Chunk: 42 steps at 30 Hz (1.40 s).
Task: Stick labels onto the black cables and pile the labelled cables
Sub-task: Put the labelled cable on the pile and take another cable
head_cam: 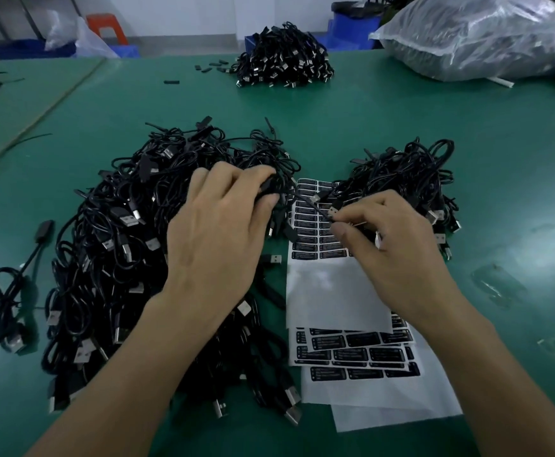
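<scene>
Black cable (pixel 309 204) stretches between left hand (pixel 216 232), gripping its coil, and right hand (pixel 398 255), pinching beside the plug (pixel 333 211). This looks like the labelling step, and next comes square wrapping, then piling.

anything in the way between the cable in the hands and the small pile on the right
Nothing visible. The cable, held by the left hand and right hand over the label sheet, sits right beside the small pile.

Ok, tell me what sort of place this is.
Most likely a factory or packing workshop bench. Heaps of identical black cables lie on a green table, sheets of labels are spread between them, and a big, full plastic bag sits at the far edge.
</scene>
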Each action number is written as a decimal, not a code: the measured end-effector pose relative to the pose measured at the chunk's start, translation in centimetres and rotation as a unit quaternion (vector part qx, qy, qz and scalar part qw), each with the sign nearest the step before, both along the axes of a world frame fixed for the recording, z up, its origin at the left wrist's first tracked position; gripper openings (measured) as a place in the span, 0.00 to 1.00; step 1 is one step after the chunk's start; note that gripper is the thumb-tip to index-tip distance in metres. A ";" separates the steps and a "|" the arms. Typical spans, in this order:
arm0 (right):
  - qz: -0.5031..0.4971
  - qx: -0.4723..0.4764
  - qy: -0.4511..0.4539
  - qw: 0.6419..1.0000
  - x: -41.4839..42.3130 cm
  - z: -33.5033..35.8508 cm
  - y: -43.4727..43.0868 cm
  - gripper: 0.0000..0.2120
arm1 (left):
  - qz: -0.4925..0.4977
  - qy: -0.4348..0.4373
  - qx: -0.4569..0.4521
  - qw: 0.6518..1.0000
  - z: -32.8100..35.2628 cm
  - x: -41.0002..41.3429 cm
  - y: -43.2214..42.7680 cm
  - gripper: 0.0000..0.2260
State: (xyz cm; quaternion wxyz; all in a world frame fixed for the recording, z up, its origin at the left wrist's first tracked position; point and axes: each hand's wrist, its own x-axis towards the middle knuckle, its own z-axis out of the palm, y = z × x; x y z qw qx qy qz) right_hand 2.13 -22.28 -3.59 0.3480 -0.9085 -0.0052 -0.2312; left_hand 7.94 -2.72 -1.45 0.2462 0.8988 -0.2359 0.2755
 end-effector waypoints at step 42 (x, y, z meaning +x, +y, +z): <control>-0.206 0.066 0.165 0.962 -1.4 1.3 -2.5 0.25 | -0.183 0.296 -0.224 0.910 -4.0 -1.4 -3.1 0.12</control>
